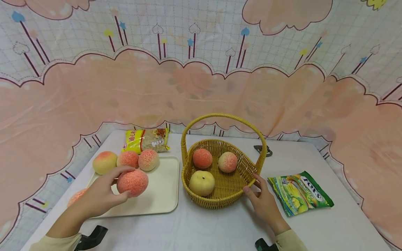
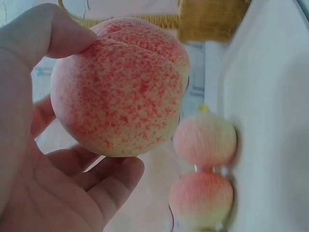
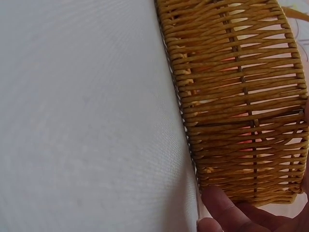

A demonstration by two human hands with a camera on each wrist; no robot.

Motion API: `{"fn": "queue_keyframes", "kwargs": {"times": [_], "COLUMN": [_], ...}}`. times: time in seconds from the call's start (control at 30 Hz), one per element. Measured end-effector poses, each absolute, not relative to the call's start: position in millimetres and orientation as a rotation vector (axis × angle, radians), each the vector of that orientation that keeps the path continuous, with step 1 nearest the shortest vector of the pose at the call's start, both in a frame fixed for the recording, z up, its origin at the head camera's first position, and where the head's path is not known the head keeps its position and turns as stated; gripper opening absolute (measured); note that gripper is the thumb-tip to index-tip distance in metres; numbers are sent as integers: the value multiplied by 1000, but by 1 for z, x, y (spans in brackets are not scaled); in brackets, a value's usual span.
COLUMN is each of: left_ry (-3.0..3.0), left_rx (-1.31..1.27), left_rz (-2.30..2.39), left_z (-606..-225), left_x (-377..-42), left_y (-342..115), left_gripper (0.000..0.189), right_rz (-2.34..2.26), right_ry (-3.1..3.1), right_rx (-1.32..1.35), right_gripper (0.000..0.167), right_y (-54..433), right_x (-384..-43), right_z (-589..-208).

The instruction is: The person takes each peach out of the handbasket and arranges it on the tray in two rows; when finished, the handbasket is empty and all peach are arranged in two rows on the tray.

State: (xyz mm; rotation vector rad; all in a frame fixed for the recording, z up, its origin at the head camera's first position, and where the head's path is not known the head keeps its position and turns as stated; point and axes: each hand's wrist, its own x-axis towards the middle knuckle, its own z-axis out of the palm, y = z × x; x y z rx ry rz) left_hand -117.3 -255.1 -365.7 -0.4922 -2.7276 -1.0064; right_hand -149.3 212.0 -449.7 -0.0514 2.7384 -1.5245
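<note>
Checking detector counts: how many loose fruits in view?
8: three fruits in the basket; one held fruit in the left grip; three more fruits near the far side of the tray; one half-hidden fruit behind the left forearm. Others may be hidden there.

Tray (image 1: 166, 200), basket (image 1: 213, 204), green packet (image 1: 300, 193) on white table (image 1: 213, 230)

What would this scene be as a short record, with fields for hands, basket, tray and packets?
Left hand: holds a pinkish peach over the tray
Right hand: touches the basket
Basket: contains three fruits, one yellowish, two pinkish
Tray: more fruits at its far side
Yellow packet: beyond the tray
Green packet: right of the basket
</note>
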Motion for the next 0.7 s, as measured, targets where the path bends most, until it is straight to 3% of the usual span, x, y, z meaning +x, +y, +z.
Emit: {"fn": "queue_keyframes", "kwargs": {"times": [0.7], "left_ry": [-2922], "left_rx": [-202], "left_rz": [-920], "left_z": [-389], "left_x": [-110], "left_y": [-305], "left_gripper": [58], "right_rz": [-1531], "right_ry": [2712], "right_rx": [-46], "right_gripper": [66], "right_y": [213], "right_x": [-149], "right_z": [-449]}}
